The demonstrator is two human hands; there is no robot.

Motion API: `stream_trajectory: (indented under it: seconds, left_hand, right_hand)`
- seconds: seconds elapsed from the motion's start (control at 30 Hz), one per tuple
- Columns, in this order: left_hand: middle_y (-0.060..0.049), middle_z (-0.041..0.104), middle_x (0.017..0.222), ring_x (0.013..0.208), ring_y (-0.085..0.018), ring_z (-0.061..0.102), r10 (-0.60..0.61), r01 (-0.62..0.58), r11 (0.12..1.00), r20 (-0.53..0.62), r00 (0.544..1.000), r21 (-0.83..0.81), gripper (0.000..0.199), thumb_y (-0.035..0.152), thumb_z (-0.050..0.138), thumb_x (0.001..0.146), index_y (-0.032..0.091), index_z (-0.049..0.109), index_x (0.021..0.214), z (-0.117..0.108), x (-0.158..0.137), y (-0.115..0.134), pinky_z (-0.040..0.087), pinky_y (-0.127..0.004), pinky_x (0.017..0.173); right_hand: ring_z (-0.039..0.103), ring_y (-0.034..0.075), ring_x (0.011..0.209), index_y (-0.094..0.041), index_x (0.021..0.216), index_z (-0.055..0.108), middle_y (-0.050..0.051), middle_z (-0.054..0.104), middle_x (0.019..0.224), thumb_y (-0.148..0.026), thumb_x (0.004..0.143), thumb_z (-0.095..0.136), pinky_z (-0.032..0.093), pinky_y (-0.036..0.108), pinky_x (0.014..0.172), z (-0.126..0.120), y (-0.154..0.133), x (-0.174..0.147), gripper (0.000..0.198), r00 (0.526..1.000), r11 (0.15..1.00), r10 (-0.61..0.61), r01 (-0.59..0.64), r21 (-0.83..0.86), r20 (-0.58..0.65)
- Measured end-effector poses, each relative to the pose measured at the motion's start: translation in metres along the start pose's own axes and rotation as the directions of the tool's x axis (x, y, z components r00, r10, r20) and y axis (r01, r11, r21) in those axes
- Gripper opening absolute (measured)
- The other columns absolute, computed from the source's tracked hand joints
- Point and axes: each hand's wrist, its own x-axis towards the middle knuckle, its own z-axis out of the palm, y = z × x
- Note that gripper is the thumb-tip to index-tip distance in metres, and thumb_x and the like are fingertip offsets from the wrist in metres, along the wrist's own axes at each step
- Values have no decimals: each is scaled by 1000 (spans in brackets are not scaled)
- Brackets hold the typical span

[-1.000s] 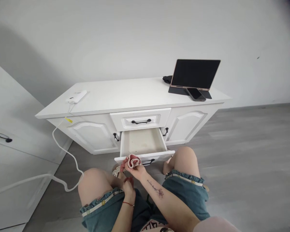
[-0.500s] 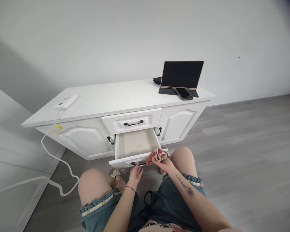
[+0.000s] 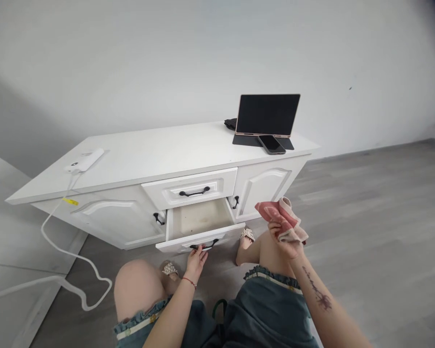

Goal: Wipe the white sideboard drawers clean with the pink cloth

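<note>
In the head view, my left hand (image 3: 197,260) grips the black handle (image 3: 212,244) on the front of the lower drawer (image 3: 181,245). That drawer stands partly pulled out, and its pale inside shows a few small dark specks. Off to the right, my right hand (image 3: 290,247) is closed around a folded pink and cream cloth (image 3: 281,216), held in the air above my knee, apart from the drawer. Above the lower drawer, the upper drawer (image 3: 195,190) is closed.
On the white cabinet (image 3: 155,150) are a tablet-like screen (image 3: 268,115) on a stand, a phone (image 3: 271,144), a dark item (image 3: 230,123) and a white power strip (image 3: 85,161). Its cable (image 3: 67,245) hangs at the left. My knees flank the drawer.
My right hand has moved right, away from the drawer front, carrying the cloth. The drawer has slid inward a little, with my left hand still on its handle.
</note>
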Motion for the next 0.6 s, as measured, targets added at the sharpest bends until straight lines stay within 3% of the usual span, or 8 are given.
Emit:
stream_trajectory:
  seconds: [0.1, 0.23, 0.47, 0.6]
  left_hand:
    - [-4, 72, 86, 80, -15, 71, -2, 3, 1000, -29, 1000, 22, 17, 7, 64, 85, 19, 58, 75, 17, 15, 14, 55, -34, 84]
    - [-7, 71, 97, 91, -18, 70, -8, 11, 999, -54, 998, 51, 15, 7, 63, 85, 20, 58, 77, 43, 31, 35, 55, -37, 86]
    - [-6, 68, 100, 86, -16, 67, -32, 42, 994, -96, 995, 100, 6, 10, 62, 87, 16, 60, 89, 77, 55, 63, 57, -34, 76]
    - [-6, 66, 110, 88, -16, 65, -46, 58, 991, -106, 993, 117, 20, 17, 61, 90, 14, 62, 109, 90, 67, 74, 57, -35, 75]
  right_hand:
    - [36, 11, 53, -22, 78, 59, -3, 40, 65, -23, 80, 57, 37, 23, 45, -3, 8, 1, 3, 990, 978, 140, -139, 155, 2]
    - [34, 12, 52, -23, 74, 57, -1, 40, 64, -31, 81, 59, 35, 26, 43, 4, 21, 1, 11, 985, 957, 170, -172, 234, 30]
    - [34, 12, 52, -21, 80, 64, -2, 36, 63, -38, 83, 51, 36, 27, 44, 34, 28, 6, 22, 989, 988, 136, -140, 72, 58]
    - [37, 15, 54, -23, 87, 68, 1, 43, 63, -44, 85, 49, 39, 30, 46, 36, 44, 9, 28, 995, 994, 75, -70, -81, 68]
